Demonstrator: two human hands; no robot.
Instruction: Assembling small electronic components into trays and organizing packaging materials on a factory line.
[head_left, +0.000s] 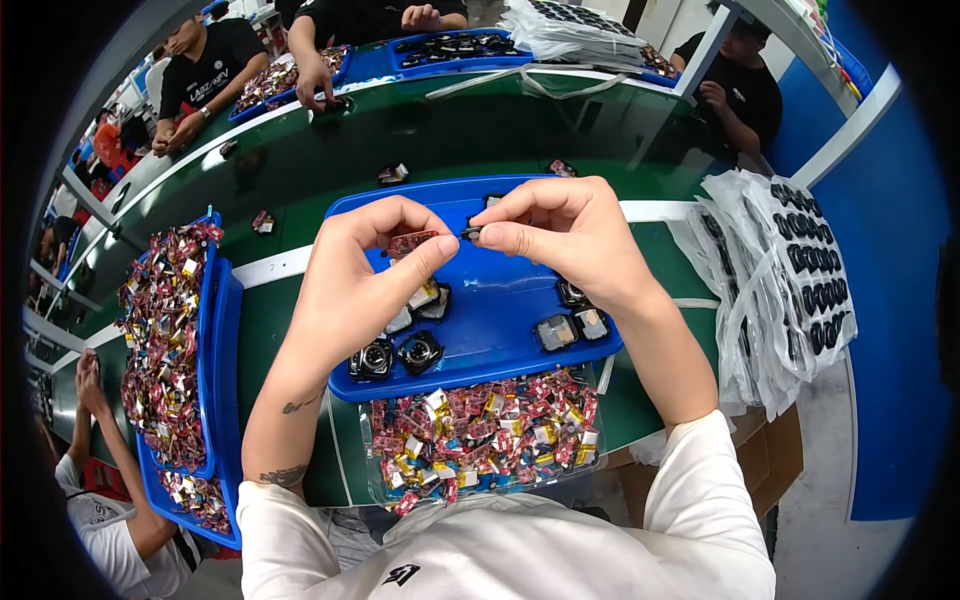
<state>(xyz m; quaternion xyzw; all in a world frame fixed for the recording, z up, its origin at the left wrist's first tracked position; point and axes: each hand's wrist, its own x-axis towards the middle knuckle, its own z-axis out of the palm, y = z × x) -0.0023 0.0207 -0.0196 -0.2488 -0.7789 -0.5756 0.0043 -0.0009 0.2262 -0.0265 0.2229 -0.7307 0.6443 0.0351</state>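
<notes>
Over the blue tray (470, 335), my left hand (360, 270) pinches a small red circuit board (408, 243) between thumb and fingers. My right hand (570, 240) is closed at the fingertips on a small black part (471, 232), whose exact kind I cannot make out. The two hands' fingertips nearly meet. Below my left hand, black square housings with round openings (420, 350) lie in the tray, beside pieces with silver and yellow faces (432, 302). More black housings with greyish faces (556, 332) sit at the tray's right side, under my right wrist.
A clear tray heaped with red boards and wired parts (480, 440) stands close to my body. Blue bins of similar parts (165, 340) are at left. Bagged trays of black parts (800, 260) stack at right. Co-workers sit across the green conveyor (480, 130) and at left.
</notes>
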